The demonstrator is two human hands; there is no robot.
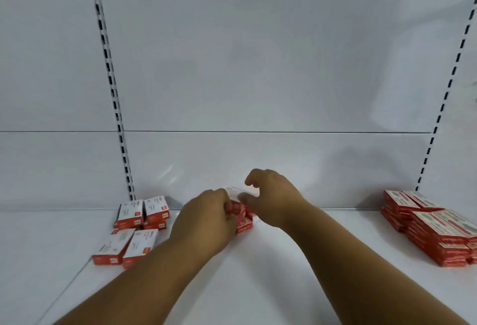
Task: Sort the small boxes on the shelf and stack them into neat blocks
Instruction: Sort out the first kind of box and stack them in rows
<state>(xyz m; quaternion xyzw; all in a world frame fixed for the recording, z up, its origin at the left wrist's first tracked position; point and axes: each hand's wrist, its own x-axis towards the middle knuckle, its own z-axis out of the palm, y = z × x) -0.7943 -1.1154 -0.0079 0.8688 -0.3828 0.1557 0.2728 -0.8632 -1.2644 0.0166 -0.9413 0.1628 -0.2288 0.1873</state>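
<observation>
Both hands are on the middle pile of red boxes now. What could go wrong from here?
1. The left hand and right hand cover most of the middle pile, so a box may well slip out unseen.
2. The left forearm passes close over the front left boxes; pulling back could knock them askew.

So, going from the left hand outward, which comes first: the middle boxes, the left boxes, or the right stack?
1. Middle boxes: under the left hand, touching it.
2. Left boxes: just to its left.
3. Right stack: far right end of the shelf.
</observation>
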